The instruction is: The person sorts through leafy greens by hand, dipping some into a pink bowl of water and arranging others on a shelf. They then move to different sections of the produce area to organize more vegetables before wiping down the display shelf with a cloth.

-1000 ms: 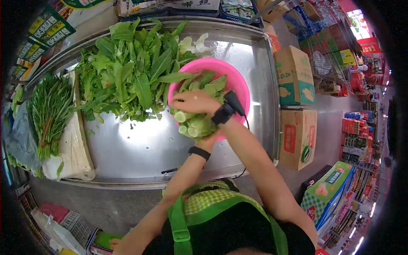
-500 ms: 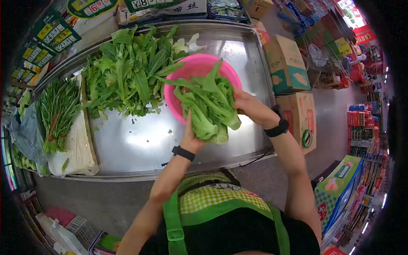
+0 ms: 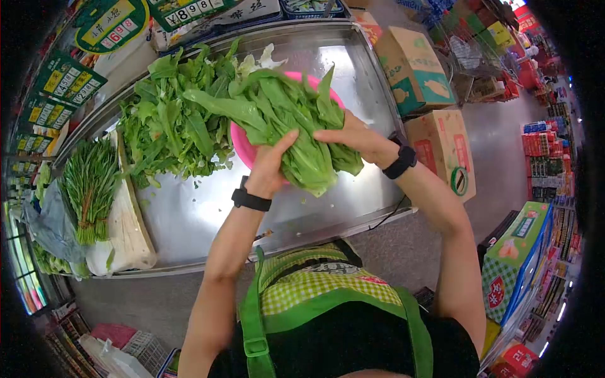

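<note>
A bunch of leafy greens (image 3: 296, 129) is held between my two hands over the pink basin (image 3: 241, 146), its pale stem ends toward me and its leaves pointing away. My left hand (image 3: 270, 165) wraps the bunch's left side with the thumb on top. On the right side, my right hand (image 3: 362, 140) grips it, thumb across the leaves. The leaves hide most of the basin. A loose pile of greens (image 3: 176, 120) lies left of the basin on the metal table (image 3: 208, 217).
A tied bundle of thin greens (image 3: 91, 189) and a white slab (image 3: 129, 220) are at the left. Cardboard boxes (image 3: 441, 148) stand beyond the right edge. Price signs (image 3: 66, 79) hang at upper left. A small knife-like object (image 3: 263, 235) lies near the front edge.
First the bunch was low in the basin under my hands; now it is lifted above it, its leaves spread to the left. My hands have shifted to its two sides.
</note>
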Demonstrator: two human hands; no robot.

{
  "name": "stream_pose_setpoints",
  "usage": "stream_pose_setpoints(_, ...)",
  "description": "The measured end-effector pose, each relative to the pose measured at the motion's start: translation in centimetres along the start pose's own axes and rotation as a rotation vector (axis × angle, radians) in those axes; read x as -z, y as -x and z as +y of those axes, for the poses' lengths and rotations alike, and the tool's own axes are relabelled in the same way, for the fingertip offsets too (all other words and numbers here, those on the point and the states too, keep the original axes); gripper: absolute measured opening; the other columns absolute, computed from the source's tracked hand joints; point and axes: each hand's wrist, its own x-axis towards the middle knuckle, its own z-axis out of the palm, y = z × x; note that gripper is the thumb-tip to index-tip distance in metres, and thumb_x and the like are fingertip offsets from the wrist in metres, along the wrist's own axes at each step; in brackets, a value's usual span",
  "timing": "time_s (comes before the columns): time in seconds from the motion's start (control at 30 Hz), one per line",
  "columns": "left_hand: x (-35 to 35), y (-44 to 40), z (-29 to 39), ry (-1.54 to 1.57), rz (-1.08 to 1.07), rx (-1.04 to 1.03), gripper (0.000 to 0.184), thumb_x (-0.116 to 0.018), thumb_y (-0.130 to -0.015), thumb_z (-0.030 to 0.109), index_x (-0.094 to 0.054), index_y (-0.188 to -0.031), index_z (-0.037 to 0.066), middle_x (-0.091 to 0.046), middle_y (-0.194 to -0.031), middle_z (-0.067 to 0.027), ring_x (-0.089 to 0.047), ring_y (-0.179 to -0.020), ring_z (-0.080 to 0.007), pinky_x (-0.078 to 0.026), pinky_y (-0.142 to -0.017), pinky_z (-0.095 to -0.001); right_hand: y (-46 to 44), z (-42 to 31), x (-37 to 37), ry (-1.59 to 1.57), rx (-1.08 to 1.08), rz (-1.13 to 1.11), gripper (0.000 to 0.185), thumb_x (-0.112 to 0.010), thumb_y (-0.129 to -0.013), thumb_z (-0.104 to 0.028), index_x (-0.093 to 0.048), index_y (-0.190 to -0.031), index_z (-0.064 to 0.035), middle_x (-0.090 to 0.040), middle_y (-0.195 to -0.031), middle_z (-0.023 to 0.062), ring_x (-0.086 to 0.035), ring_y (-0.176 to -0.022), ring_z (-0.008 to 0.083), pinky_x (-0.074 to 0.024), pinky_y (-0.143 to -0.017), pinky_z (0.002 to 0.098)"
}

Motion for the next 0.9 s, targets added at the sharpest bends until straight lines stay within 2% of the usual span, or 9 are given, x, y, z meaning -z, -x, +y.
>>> stream_pose_setpoints(0.07,-0.4,-0.9,1.3,-0.135,-0.008,-0.158,0.045,-0.061,-0.077,0.007,-0.041,-0.116,-0.001,-0.051,-0.11,-0.0102,-0.052,-0.097,-0.0206,-0.046,-0.082,-0.0334,-0.3,-1.6,-0.4,-0.004,0.13,-0.019,0.057,-0.065,-0.074,-0.012,-0.037,-0.122,-0.0003,-0.05,-0.113,0.0067,-0.049,-0.099,0.0142,-0.0408,-0.086,0.0283)
stream_pose_setpoints(0.13,-0.4,-1.9,2.5,-0.149,0.0,-0.173,0.046,-0.064,-0.075,0.006,-0.043,-0.114,-0.001,-0.052,-0.107,-0.0092,-0.053,-0.094,-0.0191,-0.046,-0.081,-0.0315,-1.3,-2.5,0.4,-0.008,0.09,-0.022,0.061,-0.067,-0.073,-0.013,-0.036,-0.123,-0.0004,-0.049,-0.114,0.0071,-0.049,-0.1,0.0145,-0.0398,-0.086,0.0274)
stream_pose_setpoints(0.23,-0.3,-3.3,3.7,-0.426,-0.04,-0.415,0.045,-0.069,-0.069,0.004,-0.047,-0.109,-0.001,-0.056,-0.102,-0.0075,-0.055,-0.088,-0.0166,-0.046,-0.077,-0.0291,-3.8,-2.5,1.9,0.121,0.144,-0.083,0.061,-0.07,-0.068,-0.01,-0.039,-0.12,0.0004,-0.052,-0.109,0.0075,-0.049,-0.098,0.0145,-0.04,-0.085,0.0267)
stream_pose_setpoints(0.4,4.5,-6.7,1.2,-0.66,-0.057,-0.351,0.04,-0.07,-0.067,0.005,-0.052,-0.101,-0.003,-0.058,-0.099,-0.0075,-0.055,-0.086,-0.0163,-0.046,-0.076,-0.0294,-9.0,3.9,4.9,0.173,0.077,-0.117,0.067,-0.072,-0.06,0.0,-0.039,-0.118,-0.0007,-0.054,-0.1,0.0069,-0.052,-0.091,0.0147,-0.0466,-0.07,0.0245)
stream_pose_setpoints(0.47,8.3,-8.8,-1.5,-0.862,-0.041,-0.461,0.039,-0.072,-0.065,0.006,-0.054,-0.099,-0.002,-0.059,-0.095,-0.0072,-0.055,-0.085,-0.017,-0.045,-0.075,-0.0301,-10.7,8.1,5.7,0.224,-0.105,0.031,0.075,-0.073,-0.058,0.0,-0.036,-0.122,-0.0019,-0.053,-0.109,0.0084,-0.051,-0.099,0.0168,-0.0414,-0.086,0.031)
stream_pose_setpoints(0.53,9.6,-9.4,-3.2,-0.851,0.002,-0.47,0.041,-0.072,-0.065,0.009,-0.054,-0.1,-0.002,-0.06,-0.094,-0.0075,-0.055,-0.084,-0.0178,-0.045,-0.075,-0.0306,-11.5,11.3,6.0,0.15,-0.139,0.038,0.081,-0.074,-0.055,0.0,-0.033,-0.125,-0.003,-0.051,-0.112,0.0091,-0.047,-0.103,0.0189,-0.0389,-0.089,0.0324)
stream_pose_setpoints(0.6,10.3,-9.4,-4.1,-1.029,0.045,-0.422,0.041,-0.072,-0.066,0.013,-0.054,-0.1,-0.001,-0.06,-0.095,-0.0081,-0.055,-0.084,-0.0179,-0.044,-0.076,-0.0305,-11.9,13.6,6.1,0.226,0.149,0.087,0.087,-0.075,-0.054,0.0,-0.029,-0.128,-0.0037,-0.046,-0.119,0.0104,-0.042,-0.11,0.0211,-0.0353,-0.094,0.0337)
stream_pose_setpoints(0.87,9.0,-10.0,-3.2,-0.874,0.032,-0.448,0.041,-0.07,-0.068,0.008,-0.052,-0.103,-0.002,-0.058,-0.098,-0.0078,-0.054,-0.086,-0.0175,-0.044,-0.077,-0.0295,-11.8,13.1,6.7,0.123,0.026,0.143,0.088,-0.075,-0.058,-0.004,-0.024,-0.13,-0.0036,-0.042,-0.123,0.0126,-0.039,-0.114,0.0227,-0.0326,-0.096,0.0334)
stream_pose_setpoints(0.9,8.7,-10.0,-2.6,-0.743,0.07,-0.382,0.041,-0.07,-0.068,0.006,-0.051,-0.103,-0.003,-0.058,-0.098,-0.0075,-0.054,-0.086,-0.0173,-0.044,-0.077,-0.0292,-11.4,10.4,6.5,0.102,-0.117,0.036,0.086,-0.074,-0.06,-0.007,-0.025,-0.13,-0.0026,-0.043,-0.122,0.0134,-0.04,-0.113,0.0227,-0.0329,-0.096,0.0332)
